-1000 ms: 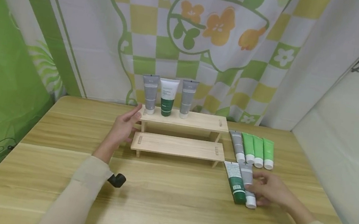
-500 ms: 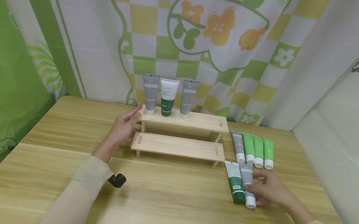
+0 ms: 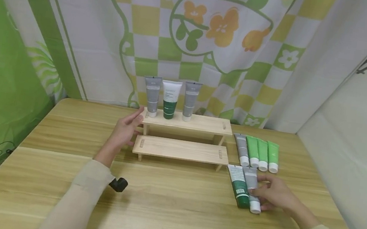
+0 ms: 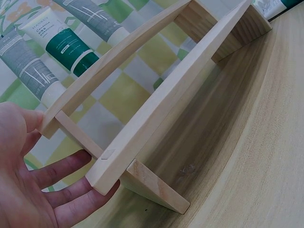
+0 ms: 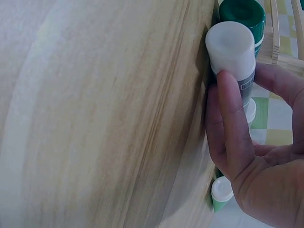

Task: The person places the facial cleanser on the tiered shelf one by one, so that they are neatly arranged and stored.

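On the table [image 3: 162,213] stands a rack [image 3: 182,150]. The left hand [image 3: 123,132], its fingers spread, touches the rack's left end. At near right, the right hand [image 3: 276,194] pinches a lying gray tube [image 3: 250,177], how firmly I cannot see well, beside a green-white tube [image 3: 239,185].

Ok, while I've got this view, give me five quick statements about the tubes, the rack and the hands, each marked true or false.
1. Three tubes stand on the top shelf. True.
2. The right hand is on the top shelf. False: the right hand holds a gray tube down by the table.
3. The left hand touches the left end of the wooden rack. True.
4. Every tube in view is standing up. False: the bright green tubes lie on the table.
5. The middle tube up top is white and dark green. True.
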A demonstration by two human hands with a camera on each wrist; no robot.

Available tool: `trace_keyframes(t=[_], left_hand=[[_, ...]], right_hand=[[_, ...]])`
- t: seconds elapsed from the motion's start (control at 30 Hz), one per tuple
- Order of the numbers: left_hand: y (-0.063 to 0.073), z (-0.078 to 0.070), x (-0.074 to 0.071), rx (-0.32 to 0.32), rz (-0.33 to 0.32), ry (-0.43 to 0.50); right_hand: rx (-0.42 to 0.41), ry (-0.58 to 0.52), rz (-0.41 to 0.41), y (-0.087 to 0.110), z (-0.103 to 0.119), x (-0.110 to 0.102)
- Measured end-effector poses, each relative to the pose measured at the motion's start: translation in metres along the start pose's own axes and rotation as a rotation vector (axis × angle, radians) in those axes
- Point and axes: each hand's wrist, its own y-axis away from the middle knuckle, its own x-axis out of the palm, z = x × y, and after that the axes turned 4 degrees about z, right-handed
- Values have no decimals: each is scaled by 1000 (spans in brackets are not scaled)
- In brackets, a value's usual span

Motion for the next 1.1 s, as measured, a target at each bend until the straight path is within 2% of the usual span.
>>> trace_keyframes(t=[0.23, 0.43, 0.6, 1.1], left_hand=[[0, 0, -1, 4, 6, 7], [0, 0, -1, -3, 6, 9], [0, 0, -1, -4, 7, 7], [-1, 1, 0, 13, 4, 3]], right_hand=[[-37, -24, 14, 2, -2, -2], [-32, -42, 25, 5, -1, -6], [-33, -13, 12, 7, 5, -7], [-137, -28, 23, 4, 53, -13]])
